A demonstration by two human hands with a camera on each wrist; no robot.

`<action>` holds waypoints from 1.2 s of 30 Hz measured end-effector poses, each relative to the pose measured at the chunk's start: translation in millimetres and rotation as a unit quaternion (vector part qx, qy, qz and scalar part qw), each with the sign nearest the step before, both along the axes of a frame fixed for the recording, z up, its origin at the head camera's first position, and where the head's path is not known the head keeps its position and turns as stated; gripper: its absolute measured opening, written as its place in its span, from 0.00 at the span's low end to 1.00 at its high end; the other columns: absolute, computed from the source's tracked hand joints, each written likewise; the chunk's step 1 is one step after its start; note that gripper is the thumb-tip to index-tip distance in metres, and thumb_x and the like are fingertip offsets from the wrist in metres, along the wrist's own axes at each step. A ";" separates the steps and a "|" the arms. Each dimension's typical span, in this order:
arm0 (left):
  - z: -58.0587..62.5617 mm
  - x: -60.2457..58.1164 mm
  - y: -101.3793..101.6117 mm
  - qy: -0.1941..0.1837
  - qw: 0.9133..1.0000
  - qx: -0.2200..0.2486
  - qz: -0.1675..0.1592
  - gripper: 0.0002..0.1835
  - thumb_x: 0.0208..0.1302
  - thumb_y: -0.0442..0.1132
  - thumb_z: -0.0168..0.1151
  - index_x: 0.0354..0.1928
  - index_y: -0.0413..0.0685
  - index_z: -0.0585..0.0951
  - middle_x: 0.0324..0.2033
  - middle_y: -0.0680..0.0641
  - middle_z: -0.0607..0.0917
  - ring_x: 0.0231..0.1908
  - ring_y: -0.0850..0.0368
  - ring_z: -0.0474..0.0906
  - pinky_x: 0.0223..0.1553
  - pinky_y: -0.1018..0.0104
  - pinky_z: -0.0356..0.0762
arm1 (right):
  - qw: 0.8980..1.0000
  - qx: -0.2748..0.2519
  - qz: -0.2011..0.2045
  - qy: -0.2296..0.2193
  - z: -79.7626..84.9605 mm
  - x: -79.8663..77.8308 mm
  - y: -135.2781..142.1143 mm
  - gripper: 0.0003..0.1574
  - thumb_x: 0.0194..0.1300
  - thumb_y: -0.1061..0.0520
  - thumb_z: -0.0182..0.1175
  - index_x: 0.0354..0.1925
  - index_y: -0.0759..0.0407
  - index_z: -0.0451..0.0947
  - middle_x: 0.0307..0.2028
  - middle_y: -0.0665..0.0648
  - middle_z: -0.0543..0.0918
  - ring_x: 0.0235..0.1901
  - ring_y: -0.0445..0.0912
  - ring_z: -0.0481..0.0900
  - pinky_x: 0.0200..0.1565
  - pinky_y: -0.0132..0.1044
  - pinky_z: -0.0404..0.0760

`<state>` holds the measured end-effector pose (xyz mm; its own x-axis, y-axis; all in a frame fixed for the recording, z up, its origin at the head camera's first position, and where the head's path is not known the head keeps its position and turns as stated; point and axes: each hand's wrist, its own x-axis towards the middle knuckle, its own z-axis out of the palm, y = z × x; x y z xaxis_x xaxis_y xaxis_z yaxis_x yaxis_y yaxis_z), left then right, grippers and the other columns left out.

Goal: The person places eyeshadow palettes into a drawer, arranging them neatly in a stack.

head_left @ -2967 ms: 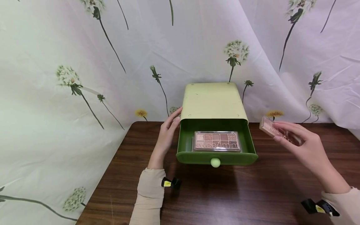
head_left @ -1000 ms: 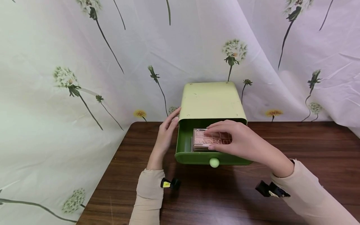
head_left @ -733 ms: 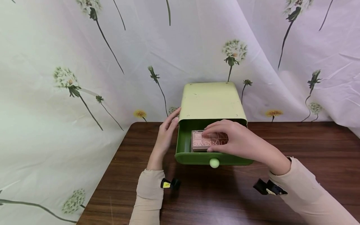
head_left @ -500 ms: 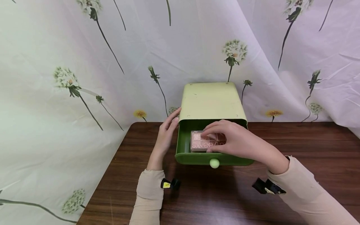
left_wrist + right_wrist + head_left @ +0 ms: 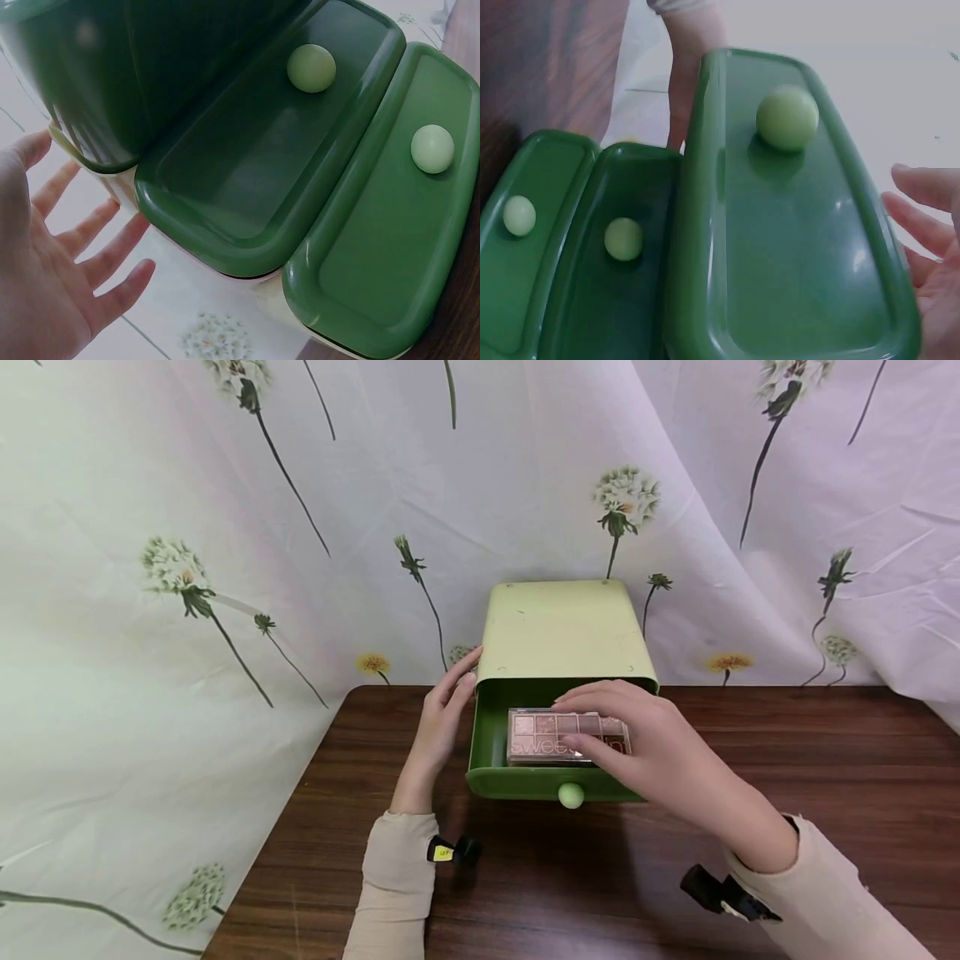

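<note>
An eyeshadow palette with a clear lid lies in the pulled-out top drawer of a green drawer unit. Above its right part hovers my right hand, thumb and fingers spread apart and holding nothing. That right hand shows partly at the right wrist view's edge, beyond the drawer front. My left hand rests against the unit's left side. Seen in the left wrist view, the left hand has its fingers extended toward the unit. Whatever lies under the palette is hidden.
Below the open drawer, two more drawers, a middle one and a bottom one, are pushed in, each with a round knob. The unit stands on a dark wooden table, before a dandelion-print cloth.
My right hand brought a palette from the right into the drawer, shifted it slightly left and let it go. Its thumb and fingers have since parted and lifted. The left hand stayed put.
</note>
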<state>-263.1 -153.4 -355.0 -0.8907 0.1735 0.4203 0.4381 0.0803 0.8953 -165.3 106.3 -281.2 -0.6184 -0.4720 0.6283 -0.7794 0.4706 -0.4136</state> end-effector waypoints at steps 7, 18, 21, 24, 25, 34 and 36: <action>0.5 -0.3 -0.1 0.000 1.000 0.002 0.001 0.23 0.79 0.47 0.47 0.71 0.56 0.70 0.69 0.55 0.69 0.65 0.58 0.67 0.59 0.51 0.70 | 0.987 -0.097 0.043 0.117 -14.2 25.8 -5.0 0.19 0.72 0.48 0.60 0.49 0.61 0.84 0.44 0.53 0.85 0.40 0.42 0.79 0.40 0.28 0.76; -0.3 -1.8 -1.4 0.003 1.000 0.003 0.000 0.23 0.79 0.47 0.47 0.72 0.57 0.70 0.69 0.56 0.69 0.65 0.58 0.68 0.59 0.53 0.70 | 0.982 -0.121 0.037 0.141 -49.0 49.4 -16.5 0.18 0.74 0.51 0.58 0.49 0.65 0.81 0.40 0.54 0.83 0.30 0.38 0.75 0.33 0.24 0.74; -0.3 -2.3 -1.6 0.002 1.000 0.005 -0.001 0.23 0.79 0.46 0.47 0.72 0.55 0.70 0.69 0.54 0.69 0.65 0.57 0.68 0.59 0.52 0.70 | 0.982 -0.125 0.020 0.137 -60.7 50.2 -17.1 0.18 0.74 0.51 0.57 0.48 0.64 0.82 0.38 0.51 0.82 0.29 0.37 0.75 0.33 0.24 0.75; -0.5 -2.6 -1.3 0.001 1.000 0.006 -0.001 0.23 0.79 0.46 0.47 0.72 0.54 0.70 0.69 0.53 0.69 0.65 0.56 0.68 0.59 0.51 0.70 | 0.984 -0.129 -0.005 0.119 -72.0 50.5 -16.5 0.18 0.74 0.49 0.57 0.49 0.63 0.82 0.36 0.48 0.82 0.29 0.35 0.75 0.32 0.24 0.75; -0.6 -2.5 -1.1 0.001 1.000 0.006 0.000 0.23 0.79 0.46 0.47 0.72 0.55 0.70 0.69 0.53 0.69 0.65 0.56 0.68 0.59 0.51 0.70 | 0.985 -0.129 -0.015 0.111 -75.5 50.5 -16.1 0.19 0.74 0.49 0.57 0.49 0.62 0.81 0.36 0.48 0.82 0.29 0.35 0.75 0.32 0.24 0.76; -1.8 -2.9 -0.2 0.000 1.000 0.005 0.000 0.23 0.79 0.46 0.47 0.71 0.55 0.70 0.69 0.54 0.69 0.65 0.56 0.68 0.59 0.52 0.70 | 0.989 -0.131 -0.051 0.051 -94.1 46.1 -17.4 0.19 0.73 0.47 0.56 0.53 0.57 0.80 0.35 0.48 0.85 0.29 0.37 0.80 0.33 0.23 0.78; -1.7 -2.7 -0.2 -0.002 1.000 0.005 -0.002 0.23 0.79 0.46 0.47 0.72 0.55 0.70 0.69 0.53 0.69 0.65 0.56 0.68 0.59 0.52 0.70 | 0.988 -0.134 -0.049 0.050 -95.4 44.3 -18.4 0.18 0.73 0.47 0.56 0.52 0.57 0.80 0.34 0.48 0.85 0.29 0.37 0.81 0.32 0.23 0.78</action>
<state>-265.8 -153.6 -356.7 -0.8918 0.1718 0.4186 0.4348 0.0693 0.8979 -121.0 88.0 -376.6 -0.5811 -0.2204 0.7834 -0.7789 0.4298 -0.4568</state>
